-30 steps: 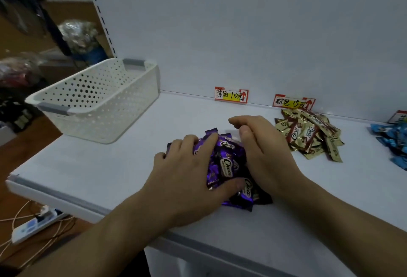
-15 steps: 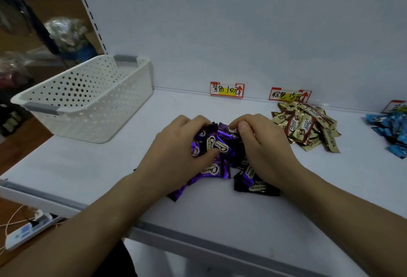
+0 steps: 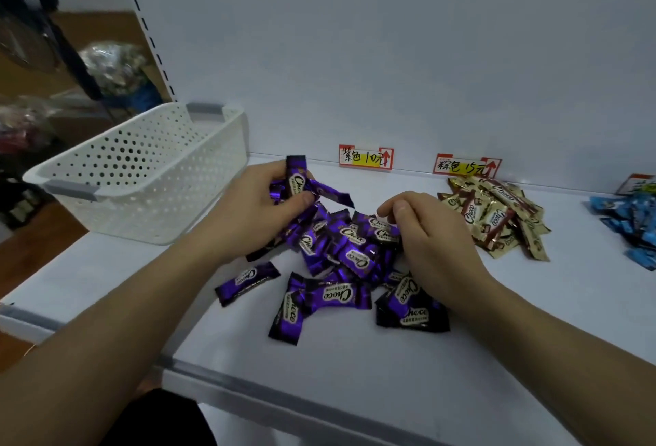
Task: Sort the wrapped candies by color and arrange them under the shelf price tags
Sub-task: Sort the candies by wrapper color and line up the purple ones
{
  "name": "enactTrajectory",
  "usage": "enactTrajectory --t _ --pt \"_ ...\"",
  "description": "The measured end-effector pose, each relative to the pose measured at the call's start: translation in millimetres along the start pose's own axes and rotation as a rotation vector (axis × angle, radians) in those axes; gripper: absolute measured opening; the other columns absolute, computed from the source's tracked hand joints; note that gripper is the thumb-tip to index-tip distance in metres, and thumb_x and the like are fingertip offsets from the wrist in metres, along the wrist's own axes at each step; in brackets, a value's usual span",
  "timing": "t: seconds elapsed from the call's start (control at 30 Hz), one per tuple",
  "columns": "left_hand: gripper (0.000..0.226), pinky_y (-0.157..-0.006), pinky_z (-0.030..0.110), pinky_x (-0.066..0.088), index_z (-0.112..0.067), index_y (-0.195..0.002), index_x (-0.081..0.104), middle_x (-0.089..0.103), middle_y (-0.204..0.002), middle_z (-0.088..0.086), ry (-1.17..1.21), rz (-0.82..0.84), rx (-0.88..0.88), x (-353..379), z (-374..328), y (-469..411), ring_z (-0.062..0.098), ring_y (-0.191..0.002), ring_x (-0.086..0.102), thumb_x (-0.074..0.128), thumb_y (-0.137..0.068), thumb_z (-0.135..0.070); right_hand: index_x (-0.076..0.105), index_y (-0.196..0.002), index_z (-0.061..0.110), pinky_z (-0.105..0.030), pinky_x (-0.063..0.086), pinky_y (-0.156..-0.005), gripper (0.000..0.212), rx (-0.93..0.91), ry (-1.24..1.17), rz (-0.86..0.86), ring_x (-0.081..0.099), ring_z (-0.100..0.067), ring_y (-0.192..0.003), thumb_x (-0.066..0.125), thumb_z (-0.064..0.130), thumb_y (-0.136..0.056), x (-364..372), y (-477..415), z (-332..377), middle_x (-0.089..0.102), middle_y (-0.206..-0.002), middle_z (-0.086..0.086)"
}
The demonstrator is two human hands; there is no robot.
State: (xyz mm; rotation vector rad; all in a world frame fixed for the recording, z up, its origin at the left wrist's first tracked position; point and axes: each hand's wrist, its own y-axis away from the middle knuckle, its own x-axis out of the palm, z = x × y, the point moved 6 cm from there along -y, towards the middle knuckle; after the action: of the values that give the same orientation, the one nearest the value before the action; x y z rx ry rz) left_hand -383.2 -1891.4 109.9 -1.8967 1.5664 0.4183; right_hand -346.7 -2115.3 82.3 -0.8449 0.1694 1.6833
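**Purple candies (image 3: pixel 348 257) partly lifted**

The white shelf (image 3: pixel 355 367) carries a basket (image 3: pixel 149 204) at left. Purple candies lie scattered at its middle. The left hand (image 3: pixel 255 211) grips a few more, raised just above the heap's left edge. The right hand (image 3: pixel 436 247) curls onto its right edge; whether it pinches, I cannot tell. Behind stands the purple price tag (image 3: pixel 365 157).

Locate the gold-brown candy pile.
In the head view, the gold-brown candy pile lies right of centre, below the 15-yuan price tag, between the right hand and blue candies.
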Motion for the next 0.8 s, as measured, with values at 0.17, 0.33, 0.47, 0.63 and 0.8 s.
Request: enactTrajectory --t 0.17,0.33,0.47,0.63,0.8 --pt "0.011 -0.085 0.042 0.06 -0.016 -0.104 0.072 0.077 -0.094 0.003 0.191 -0.014 -0.052 -8.1 0.6 -27.4 0.022 -0.087 0.074 0.069 -0.093 -0.013 0.067 -0.107 0.027 -0.007 0.038 -0.077 0.028 0.003 -0.022 -0.023 0.053 0.01 -0.101 0.04 0.028 -0.103 -4.7 -1.5 1.8 0.063 -0.1 0.022" --pt "0.013 -0.08 0.038 0.06 -0.016 -0.106 0.072 0.077 -0.094 0.006 0.31 0.045 -0.138 4.1 10.5 -47.0 0.026 -0.087 0.075 0.068 -0.094 -0.014 0.059 -0.123 0.037 -0.02 0.053 -0.076 0.03 -0.097 -0.176 -0.018 0.061 -0.001 -0.1 0.053 0.044 -0.094 -24.4 -18.6 22.6 0.062 -0.108 0.019" --pt "0.014 -0.071 0.03 0.059 -0.021 -0.105 0.072 0.078 -0.088 -0.002 0.299 0.059 -0.138 13.9 17.4 -48.1 0.015 -0.08 0.075 0.069 -0.093 -0.016 0.05 -0.133 0.047 -0.026 0.056 -0.074 0.047 -0.142 -0.142 0.196 0.066 -0.008 -0.089 0.064 0.048 -0.089 -4.3 -58.8 44.6 0.057 -0.117 0.016" --pt "0.014 -0.068 0.025 0.058 -0.025 -0.1 0.073 0.077 -0.085 -0.004 0.235 0.057 -0.126 13.2 24.3 -42.8 0.013 -0.078 0.074 0.071 -0.091 -0.015 0.072 -0.101 0.016 -0.029 0.06 -0.07 0.012 0.029 -0.36 0.06 0.073 -0.013 -0.073 0.062 0.011 -0.098 12.1 -79.2 26.5 0.072 -0.09 0.002" --pt "0.014 -0.078 0.038 0.06 -0.029 -0.099 0.074 0.077 -0.089 -0.003 0.256 -0.011 -0.142 2.7 36.1 -42.6 0.022 -0.086 0.074 0.072 -0.09 -0.017 0.07 -0.098 0.004 -0.025 0.059 -0.063 0.006 0.3 -0.639 0.028 0.072 -0.02 -0.067 0.066 0.006 -0.094 2.3 -74.1 -5.2 0.072 -0.079 -0.011"
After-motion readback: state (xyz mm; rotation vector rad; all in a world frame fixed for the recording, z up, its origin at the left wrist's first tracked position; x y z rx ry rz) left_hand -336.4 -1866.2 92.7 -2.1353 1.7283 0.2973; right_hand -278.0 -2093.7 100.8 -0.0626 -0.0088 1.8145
